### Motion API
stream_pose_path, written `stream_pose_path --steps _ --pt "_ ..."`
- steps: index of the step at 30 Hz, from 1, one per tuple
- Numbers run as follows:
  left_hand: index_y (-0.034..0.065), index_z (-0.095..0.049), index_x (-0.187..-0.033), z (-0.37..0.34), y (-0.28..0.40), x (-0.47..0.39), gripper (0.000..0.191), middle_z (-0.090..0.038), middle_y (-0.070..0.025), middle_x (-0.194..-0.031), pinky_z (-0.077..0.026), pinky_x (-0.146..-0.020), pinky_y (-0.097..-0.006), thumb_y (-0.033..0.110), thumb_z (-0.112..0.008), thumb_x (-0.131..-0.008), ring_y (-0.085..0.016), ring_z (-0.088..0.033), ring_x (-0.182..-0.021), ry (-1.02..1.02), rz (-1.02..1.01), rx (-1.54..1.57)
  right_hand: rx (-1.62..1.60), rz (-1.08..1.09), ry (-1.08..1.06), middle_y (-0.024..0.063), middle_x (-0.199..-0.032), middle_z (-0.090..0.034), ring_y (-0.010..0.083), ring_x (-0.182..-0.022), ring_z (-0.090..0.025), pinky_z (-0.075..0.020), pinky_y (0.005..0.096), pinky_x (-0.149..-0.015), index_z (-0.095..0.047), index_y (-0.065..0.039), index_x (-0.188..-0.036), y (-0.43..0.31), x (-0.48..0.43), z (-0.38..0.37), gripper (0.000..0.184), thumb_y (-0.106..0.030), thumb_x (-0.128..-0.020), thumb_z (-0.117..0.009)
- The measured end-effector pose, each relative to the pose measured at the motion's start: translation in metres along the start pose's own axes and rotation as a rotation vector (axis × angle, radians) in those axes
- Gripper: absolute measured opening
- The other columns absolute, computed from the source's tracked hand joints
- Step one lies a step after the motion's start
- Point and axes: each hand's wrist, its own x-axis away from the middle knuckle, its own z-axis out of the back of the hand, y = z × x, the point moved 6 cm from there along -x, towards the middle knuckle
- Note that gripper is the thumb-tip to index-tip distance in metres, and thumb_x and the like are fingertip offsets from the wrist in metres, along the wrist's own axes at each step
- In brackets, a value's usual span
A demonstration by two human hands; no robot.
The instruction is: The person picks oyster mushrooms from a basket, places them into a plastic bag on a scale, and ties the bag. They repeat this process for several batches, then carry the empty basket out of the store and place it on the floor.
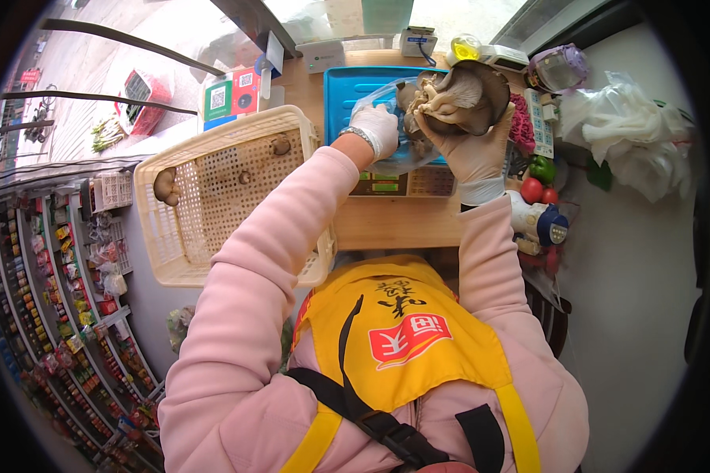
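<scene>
My right hand (pixel 472 148), in a thin white glove, holds a large clump of oyster mushrooms (pixel 458 97) above the right end of the blue scale tray (pixel 337 88). In its own white glove, my left hand (pixel 377 131) is closed on the edge of a clear plastic bag (pixel 411 158) over the tray. More mushrooms appear in or behind the bag; how many is hidden. The clump is at the bag's mouth, and I cannot tell whether part of it is inside. Below the tray, the scale's display panel (pixel 384 184) shows lit digits.
Left of the scale, a cream perforated plastic crate (pixel 213 236) holds a few loose mushrooms (pixel 165 186). Payment code signs (pixel 231 97) stand behind it. To the right are white plastic bags (pixel 627 130), a green pepper (pixel 542 169), tomatoes (pixel 531 190) and a purple-lidded jar (pixel 556 68).
</scene>
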Motion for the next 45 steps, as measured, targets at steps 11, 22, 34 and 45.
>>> stream_pose_path --steps 11,22,34,45 --pt "0.0125 -0.050 -0.145 0.008 0.008 0.039 0.061 -0.049 -0.0166 -0.149 -0.035 -0.116 -0.0447 0.021 -0.065 -0.086 -0.033 -0.043 -0.140 0.534 -0.323 -0.200 -0.201 -0.130 -0.055 0.0201 -0.154 -0.036 0.0456 -0.140 -0.037 -0.0342 0.0700 -0.112 -0.033 -0.014 -0.154 0.073 -0.024 -0.002 0.092 -0.062 -0.084 -0.070" --pt "0.0093 -0.063 -0.106 -0.008 -0.025 0.081 0.026 -0.068 -0.0113 -0.098 -0.045 -0.085 -0.0472 0.028 -0.067 -0.088 -0.034 -0.064 -0.089 0.741 0.067 0.319 -0.083 0.027 0.043 0.0176 -0.148 -0.042 0.0436 -0.136 -0.041 -0.0380 0.0673 -0.111 -0.035 -0.014 -0.149 0.082 -0.033 0.029 0.085 -0.053 -0.086 -0.075" --pt "0.0072 -0.069 -0.102 -0.026 -0.037 0.065 0.017 -0.068 -0.0109 -0.099 -0.039 -0.104 -0.0559 0.013 -0.062 -0.088 -0.035 -0.059 -0.109 0.737 0.122 0.372 -0.111 0.123 0.076 0.0112 -0.141 -0.051 0.0355 -0.131 -0.048 -0.0449 0.0627 -0.106 -0.043 -0.018 -0.144 0.102 -0.034 0.041 0.069 -0.046 -0.089 -0.076" --pt "0.0072 -0.066 -0.110 -0.025 -0.033 0.068 0.022 -0.069 -0.0193 -0.090 -0.053 -0.080 -0.0497 0.014 -0.062 -0.090 -0.040 -0.065 -0.088 0.526 0.148 0.402 0.015 0.319 0.097 0.0069 -0.132 -0.057 0.0271 -0.122 -0.056 -0.0496 0.0491 -0.102 -0.043 -0.017 -0.143 0.101 -0.035 0.059 0.059 -0.030 -0.095 -0.073"
